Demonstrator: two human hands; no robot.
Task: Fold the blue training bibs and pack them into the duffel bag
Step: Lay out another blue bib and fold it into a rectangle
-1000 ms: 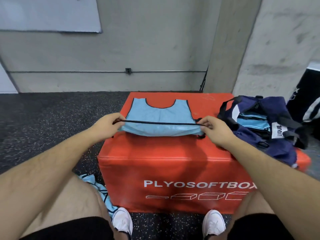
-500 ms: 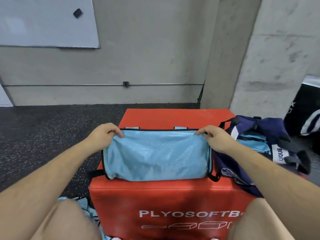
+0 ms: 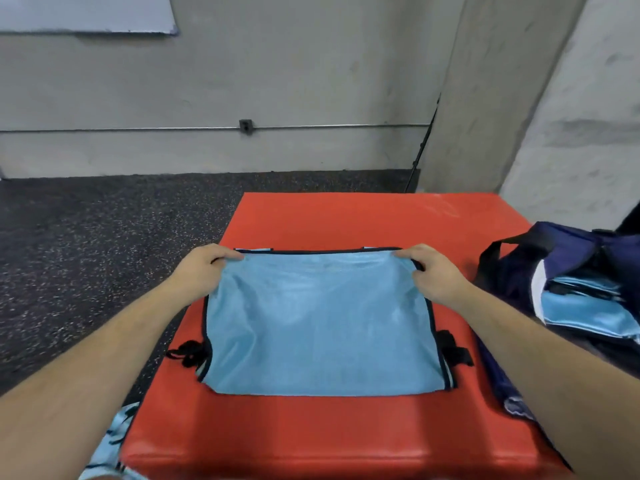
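At the far left a whiteboard [image 3: 86,12] hangs on the grey wall above a dark speckled floor [image 3: 86,254], and low in that corner a heap of loose light-blue bibs [image 3: 119,431] lies on the floor against the side of the red box [image 3: 311,438]. The left hand [image 3: 204,271] reaches over the box's left edge; its fingers are curled together with the thumb, pinching the far left corner of the blue bib [image 3: 318,323]. That bib lies flat on top of the box, folded double into a rough rectangle, its black-trimmed far edge stretched straight between the two hands and its near edge well short of the box's front rim. A knotted black tie [image 3: 188,353] sticks out from the bib's left side and a black strap [image 3: 453,351] from its right. The right hand [image 3: 433,275] pinches the far right corner, fingers bunched over the trim and the thumb tucked under the cloth. Further right the navy duffel bag [image 3: 561,251] sits on the box's right end, open, just beside the bib but apart from it, with a stack of folded bibs [image 3: 588,306] showing inside it
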